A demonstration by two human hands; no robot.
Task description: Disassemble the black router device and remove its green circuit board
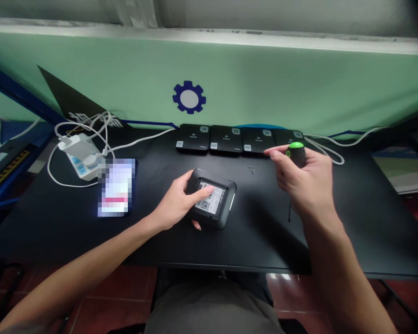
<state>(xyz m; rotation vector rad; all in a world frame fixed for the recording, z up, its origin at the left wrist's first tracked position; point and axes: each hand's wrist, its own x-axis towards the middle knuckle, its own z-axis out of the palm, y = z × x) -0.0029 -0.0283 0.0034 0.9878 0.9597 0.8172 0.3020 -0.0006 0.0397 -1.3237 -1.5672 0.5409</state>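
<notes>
My left hand (176,200) grips a black, rounded-square electronic box (224,211) by its left side, the thumb lying across the white printed label on its upper face. The box is tilted a little above the dark table. In my right hand (308,178) is a screwdriver (296,153) with a black and green handle, fingers wrapped round it. Its thin dark shaft points down, well to the right of the box and apart from it. A few small screws (252,170) lie on the table between the box and the right hand.
Several flat black boxes (226,138) stand in a row along the green back panel (251,83). To the left are a lit phone (117,188) with a blurred screen and a white power strip (83,162) with tangled cables. The black table's front edge (223,267) runs before my lap.
</notes>
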